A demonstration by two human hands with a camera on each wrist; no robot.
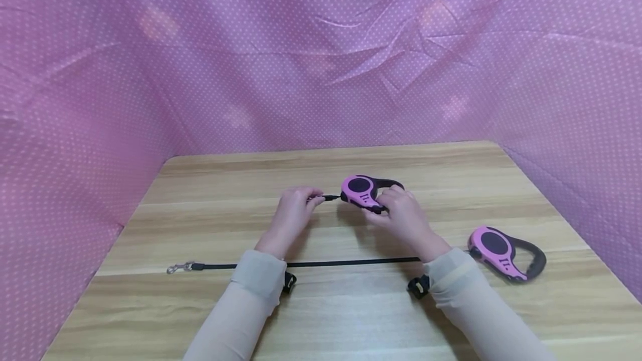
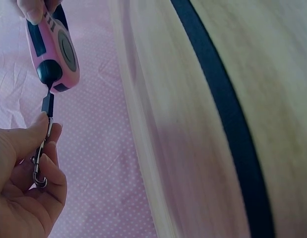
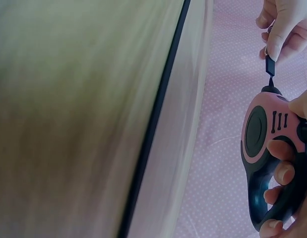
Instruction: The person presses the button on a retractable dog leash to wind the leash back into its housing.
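Your hands are both curled in the head view: left hand [image 1: 289,215] pinching beside the strap tab [image 1: 331,198], right hand [image 1: 404,218] gripping the pink-and-black retractable leash [image 1: 358,185] above the table [image 1: 241,177]. Left wrist: a loose pinch on the metal snap hook [image 2: 40,180] could let it spring back. Right wrist: pink shell [image 3: 265,104], black disc [image 3: 256,131], tab near the nozzle [image 3: 271,89].

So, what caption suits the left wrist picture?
Left hand holds a metal clip; right hand grips the pink leash reel.
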